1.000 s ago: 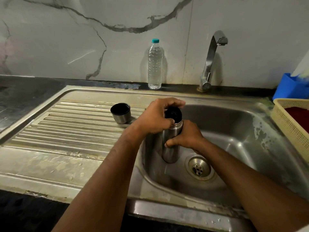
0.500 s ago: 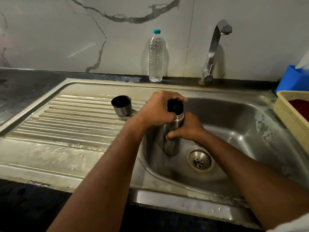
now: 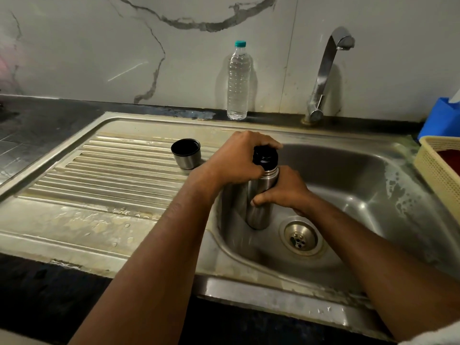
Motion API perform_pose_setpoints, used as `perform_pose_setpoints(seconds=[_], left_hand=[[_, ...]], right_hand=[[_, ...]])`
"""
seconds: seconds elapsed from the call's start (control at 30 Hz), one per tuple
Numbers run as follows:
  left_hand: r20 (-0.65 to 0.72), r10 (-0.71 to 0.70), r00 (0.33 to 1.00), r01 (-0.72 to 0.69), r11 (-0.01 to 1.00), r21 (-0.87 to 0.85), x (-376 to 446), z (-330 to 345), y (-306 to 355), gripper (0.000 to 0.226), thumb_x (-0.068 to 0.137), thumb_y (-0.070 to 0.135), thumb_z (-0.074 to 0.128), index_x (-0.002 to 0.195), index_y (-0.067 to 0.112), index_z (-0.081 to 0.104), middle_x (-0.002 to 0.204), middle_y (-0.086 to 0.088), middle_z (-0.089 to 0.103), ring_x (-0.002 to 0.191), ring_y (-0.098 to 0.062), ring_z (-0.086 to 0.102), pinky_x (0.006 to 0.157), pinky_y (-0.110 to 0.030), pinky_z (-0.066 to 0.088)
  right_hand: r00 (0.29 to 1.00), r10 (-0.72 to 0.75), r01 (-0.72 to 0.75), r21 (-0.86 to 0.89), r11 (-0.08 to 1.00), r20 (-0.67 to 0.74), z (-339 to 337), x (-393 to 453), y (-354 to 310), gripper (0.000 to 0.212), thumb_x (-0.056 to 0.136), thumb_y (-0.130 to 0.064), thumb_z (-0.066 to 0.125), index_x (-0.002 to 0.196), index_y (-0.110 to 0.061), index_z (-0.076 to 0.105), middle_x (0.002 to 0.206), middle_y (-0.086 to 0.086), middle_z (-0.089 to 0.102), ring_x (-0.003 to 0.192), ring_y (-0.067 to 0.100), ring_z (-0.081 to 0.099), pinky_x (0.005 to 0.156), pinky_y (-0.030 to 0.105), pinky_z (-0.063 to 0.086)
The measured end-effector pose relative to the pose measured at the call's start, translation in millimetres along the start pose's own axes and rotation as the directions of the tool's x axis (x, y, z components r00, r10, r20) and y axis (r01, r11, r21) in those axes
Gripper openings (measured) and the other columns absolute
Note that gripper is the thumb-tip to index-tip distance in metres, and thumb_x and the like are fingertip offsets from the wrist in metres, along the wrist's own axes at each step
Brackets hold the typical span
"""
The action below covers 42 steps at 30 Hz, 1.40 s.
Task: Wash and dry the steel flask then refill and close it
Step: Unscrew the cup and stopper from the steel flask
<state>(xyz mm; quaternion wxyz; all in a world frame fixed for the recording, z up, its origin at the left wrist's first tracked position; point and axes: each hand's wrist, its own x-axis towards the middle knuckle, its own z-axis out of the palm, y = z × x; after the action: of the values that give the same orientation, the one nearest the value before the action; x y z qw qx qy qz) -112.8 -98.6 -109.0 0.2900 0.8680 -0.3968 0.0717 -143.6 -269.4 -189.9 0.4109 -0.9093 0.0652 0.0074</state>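
Observation:
The steel flask (image 3: 258,210) stands upright in the sink basin (image 3: 348,185), just left of the drain. My right hand (image 3: 286,192) grips its body from the right side. My left hand (image 3: 236,160) curls over the black stopper (image 3: 265,158) at the flask's neck, fingers wrapped around it. The flask's steel cup lid (image 3: 186,153) sits mouth up on the ribbed drainboard (image 3: 104,178), to the left of my left hand.
A clear water bottle (image 3: 237,80) with a teal cap stands against the wall behind the sink. The tap (image 3: 326,73) rises at the back right, with no water running. A cream basket (image 3: 438,170) and a blue container (image 3: 440,120) sit at the right edge.
Both hands stay on the flask and its stopper. My left hand's fingers have shifted slightly around the stopper. The camera has tilted a little, so the scene sits lower in view.

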Motion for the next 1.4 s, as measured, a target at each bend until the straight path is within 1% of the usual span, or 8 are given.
perform_pose_setpoints(seconds=[0.13,0.23,0.37,0.67,0.8,1.03,1.27,1.4], left_hand=[[-0.198,-0.044,0.979,0.063,0.994,0.092,0,-2,1,0.05,0.074,0.041,0.092,0.117,0.02,0.078,0.104,0.003,0.078,0.088,-0.009,0.068,0.083,-0.028,0.059],[-0.354,-0.064,0.933,0.104,0.99,0.094,1,0,4,0.057,0.072,0.056,0.09,0.112,0.018,0.079,0.098,0.005,0.075,0.081,-0.006,0.063,0.073,-0.019,0.053],[-0.353,-0.142,0.925,0.161,0.987,0.025,-1,-5,9,0.056,0.075,0.051,0.09,0.118,0.017,0.078,0.103,0.005,0.074,0.085,-0.004,0.064,0.073,-0.01,0.048],[-0.352,-0.535,0.768,0.404,0.832,-0.381,-55,-55,-5,0.058,0.06,0.028,0.102,0.106,0.024,0.068,0.104,0.003,0.07,0.091,-0.015,0.075,0.077,-0.034,0.066],[-0.362,-0.603,0.711,0.511,0.796,-0.323,-99,-71,-27,0.068,0.062,0.03,0.102,0.123,0.032,0.073,0.112,-0.001,0.07,0.093,-0.013,0.077,0.088,-0.036,0.065],[-0.363,-0.667,0.651,0.631,0.741,-0.231,-140,-60,-46,0.042,0.071,0.036,0.096,0.106,0.024,0.076,0.101,0.006,0.078,0.1,-0.008,0.074,0.089,-0.035,0.06],[-0.267,-0.777,0.571,0.739,0.628,-0.246,-141,-60,-46,0.055,0.068,0.032,0.099,0.11,0.022,0.065,0.105,-0.002,0.079,0.092,-0.016,0.076,0.076,-0.037,0.061],[-0.445,-0.641,0.625,0.737,0.673,0.065,-126,-62,-11,0.074,0.063,0.048,0.098,0.124,0.028,0.06,0.116,0.004,0.076,0.104,-0.021,0.071,0.091,-0.044,0.057]], right_hand=[[1.0,-0.012,0.012,0.006,1.0,-0.015,1,-1,1,0.058,0.042,-0.029,0.101,0.094,-0.027,0.076,0.086,-0.011,0.076,0.084,0.008,0.071,0.073,0.031,0.059],[0.999,-0.022,0.022,0.004,1.0,-0.023,1,-1,0,0.06,0.042,-0.031,0.1,0.096,-0.028,0.076,0.087,-0.011,0.076,0.084,0.008,0.071,0.077,0.033,0.06],[0.999,-0.027,0.028,0.008,1.0,-0.023,0,0,0,0.056,0.043,-0.03,0.101,0.093,-0.028,0.075,0.086,-0.011,0.076,0.084,0.01,0.071,0.079,0.034,0.06],[0.999,-0.047,0.047,0.0,0.999,-0.012,0,2,2,0.063,0.041,-0.031,0.103,0.099,-0.025,0.078,0.094,-0.004,0.077,0.09,0.017,0.072,0.083,0.037,0.06],[0.999,-0.034,0.034,0.002,0.999,-0.014,0,1,0,0.062,0.041,-0.03,0.103,0.098,-0.023,0.079,0.094,-0.001,0.078,0.09,0.019,0.072,0.083,0.035,0.06],[1.0,-0.022,0.021,0.036,0.999,0.015,1,4,4,0.065,0.039,-0.03,0.103,0.098,-0.023,0.078,0.095,0.0,0.078,0.091,0.02,0.073,0.086,0.041,0.061],[0.993,-0.045,0.026,0.174,0.984,0.106,-1,5,14,0.068,0.039,-0.019,0.104,0.101,-0.021,0.076,0.094,-0.003,0.08,0.093,0.016,0.075,0.088,0.039,0.061],[0.981,-0.088,0.042,0.248,0.968,0.175,-5,2,24,0.073,0.046,-0.004,0.103,0.112,-0.015,0.074,0.101,0.0,0.08,0.1,0.015,0.075,0.091,0.037,0.06]])
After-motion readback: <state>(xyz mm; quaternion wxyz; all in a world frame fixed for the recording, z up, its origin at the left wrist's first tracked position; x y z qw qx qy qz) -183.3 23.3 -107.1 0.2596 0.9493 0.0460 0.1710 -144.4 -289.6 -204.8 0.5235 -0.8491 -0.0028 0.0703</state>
